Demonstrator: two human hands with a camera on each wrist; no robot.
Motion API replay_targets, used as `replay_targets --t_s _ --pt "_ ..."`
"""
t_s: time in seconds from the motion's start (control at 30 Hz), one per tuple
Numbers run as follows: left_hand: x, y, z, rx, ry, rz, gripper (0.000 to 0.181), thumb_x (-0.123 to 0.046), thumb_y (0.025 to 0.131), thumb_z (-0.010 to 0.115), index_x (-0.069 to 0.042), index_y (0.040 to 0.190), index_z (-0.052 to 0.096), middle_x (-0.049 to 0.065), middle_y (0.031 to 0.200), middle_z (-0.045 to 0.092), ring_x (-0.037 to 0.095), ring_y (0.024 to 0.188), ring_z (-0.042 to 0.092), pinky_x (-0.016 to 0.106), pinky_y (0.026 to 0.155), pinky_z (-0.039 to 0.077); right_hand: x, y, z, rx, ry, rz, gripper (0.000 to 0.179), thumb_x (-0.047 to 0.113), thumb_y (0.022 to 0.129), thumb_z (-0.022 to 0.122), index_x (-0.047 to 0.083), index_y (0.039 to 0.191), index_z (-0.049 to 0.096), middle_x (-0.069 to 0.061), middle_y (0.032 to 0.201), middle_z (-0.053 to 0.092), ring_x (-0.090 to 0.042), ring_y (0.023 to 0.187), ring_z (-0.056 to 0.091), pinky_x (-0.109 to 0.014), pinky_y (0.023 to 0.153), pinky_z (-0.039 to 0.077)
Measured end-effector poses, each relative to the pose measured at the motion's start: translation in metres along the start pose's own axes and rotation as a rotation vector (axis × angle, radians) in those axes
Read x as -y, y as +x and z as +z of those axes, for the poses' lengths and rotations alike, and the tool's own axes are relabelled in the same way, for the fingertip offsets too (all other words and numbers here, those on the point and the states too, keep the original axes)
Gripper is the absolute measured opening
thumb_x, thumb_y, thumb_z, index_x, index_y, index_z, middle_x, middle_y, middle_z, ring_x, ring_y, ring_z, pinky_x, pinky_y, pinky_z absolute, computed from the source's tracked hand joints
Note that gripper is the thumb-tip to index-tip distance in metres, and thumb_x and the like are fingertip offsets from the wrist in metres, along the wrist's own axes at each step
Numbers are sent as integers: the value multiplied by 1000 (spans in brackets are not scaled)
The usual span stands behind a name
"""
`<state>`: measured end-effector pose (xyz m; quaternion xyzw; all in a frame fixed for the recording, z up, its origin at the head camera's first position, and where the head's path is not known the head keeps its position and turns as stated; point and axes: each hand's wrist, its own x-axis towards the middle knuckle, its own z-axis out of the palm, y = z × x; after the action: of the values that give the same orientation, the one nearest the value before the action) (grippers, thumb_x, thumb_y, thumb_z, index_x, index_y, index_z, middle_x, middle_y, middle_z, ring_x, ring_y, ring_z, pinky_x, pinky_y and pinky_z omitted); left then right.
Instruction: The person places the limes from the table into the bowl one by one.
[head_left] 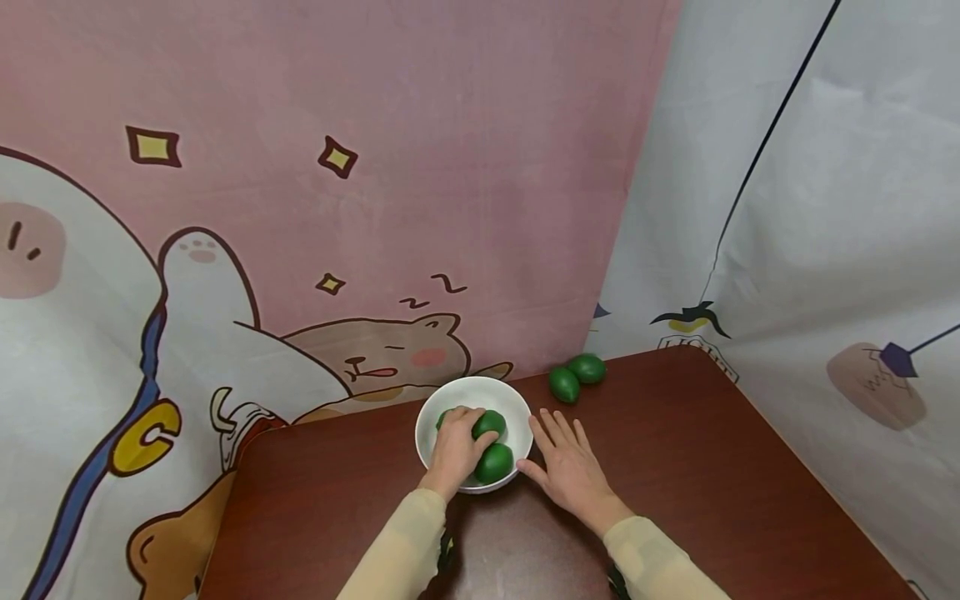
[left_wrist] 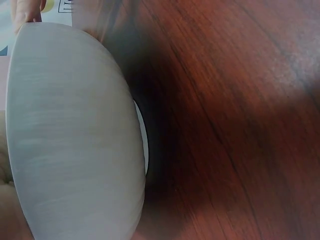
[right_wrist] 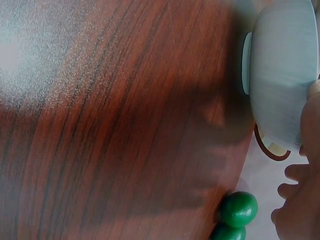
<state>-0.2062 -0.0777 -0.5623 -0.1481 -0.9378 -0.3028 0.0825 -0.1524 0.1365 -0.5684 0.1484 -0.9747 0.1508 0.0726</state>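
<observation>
A white bowl (head_left: 517, 410) stands on the table, with several green limes inside. My left hand (head_left: 456, 446) reaches into it, holding a lime (head_left: 490, 425) between thumb and fingers. Another lime (head_left: 493, 463) lies just below the thumb, and one more (head_left: 441, 418) is mostly hidden behind the fingers. In the left wrist view the bowl's outer wall (left_wrist: 75, 130) covers most of the left hand. At the bowl's right side my right hand (head_left: 570, 471) has its fingers spread and straight, with the thumb by the rim. It holds nothing.
Two limes lie together near the table's back edge, right of the bowl: one in front (head_left: 564, 385), one behind (head_left: 587, 368). A printed cloth (head_left: 487, 208) hangs directly behind the brown table (head_left: 712, 467), and a white cloth (head_left: 862, 250) hangs along the right.
</observation>
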Motion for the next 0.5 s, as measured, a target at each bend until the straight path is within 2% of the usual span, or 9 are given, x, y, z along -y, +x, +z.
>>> replay_targets --t_s 0.23,0.5 --pt "-6 3 0 25 60 7 41 -24 91 80 -4 126 72 12 116 68 31 112 61 46 98 52 0 0 1 -9 -15 -2 77 55 98 62 7 155 46 -21 159 43 -40 151 34 -62 121 25" --pt "-6 3 1 53 75 5 40 -22 93 77 -3 127 71 14 118 69 32 112 61 48 98 52 0 0 1 -15 -10 -3 78 56 97 63 7 155 46 -21 159 43 -41 151 34 -62 121 24"
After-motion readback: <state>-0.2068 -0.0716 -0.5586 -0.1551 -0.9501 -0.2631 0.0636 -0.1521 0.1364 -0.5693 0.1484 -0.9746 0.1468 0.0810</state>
